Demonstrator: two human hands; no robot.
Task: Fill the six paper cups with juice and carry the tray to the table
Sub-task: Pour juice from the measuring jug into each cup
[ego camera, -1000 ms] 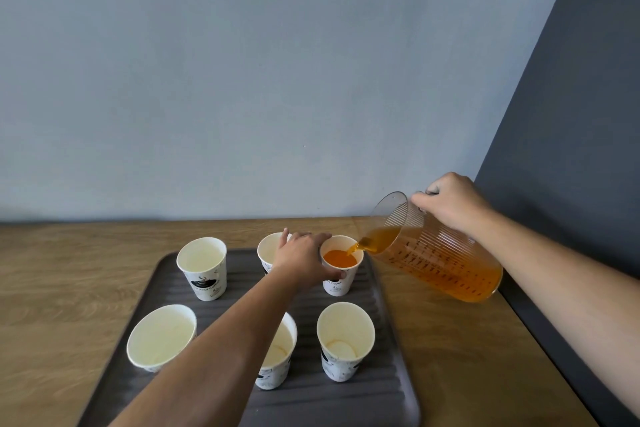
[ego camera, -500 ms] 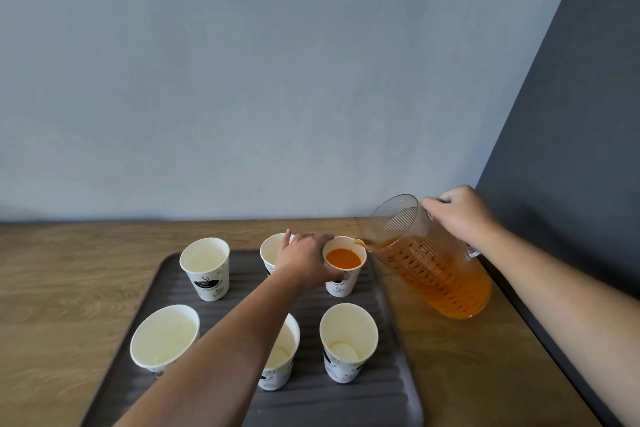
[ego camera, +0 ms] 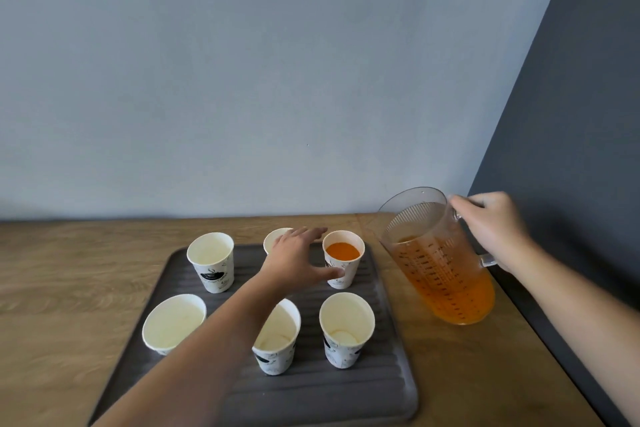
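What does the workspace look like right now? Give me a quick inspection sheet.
Surface: wooden counter, dark ribbed tray on it.
Job's things: six white paper cups; back-right cup holds orange juice, five look empty. Clear plastic jug part full, nearly upright.
Clutter: nothing seen.
Grippers: left hand open, spread beside the filled cup; right hand grips the jug handle.
Cables: nothing seen.
Surroundings: pale wall, dark panel at right.

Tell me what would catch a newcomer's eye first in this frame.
The clear pitcher of orange juice stands out most, held by its handle in the right hand just right of the tray. Next is the only filled cup, at the tray's far right corner, with the left hand spread open beside it. The other five paper cups look empty.
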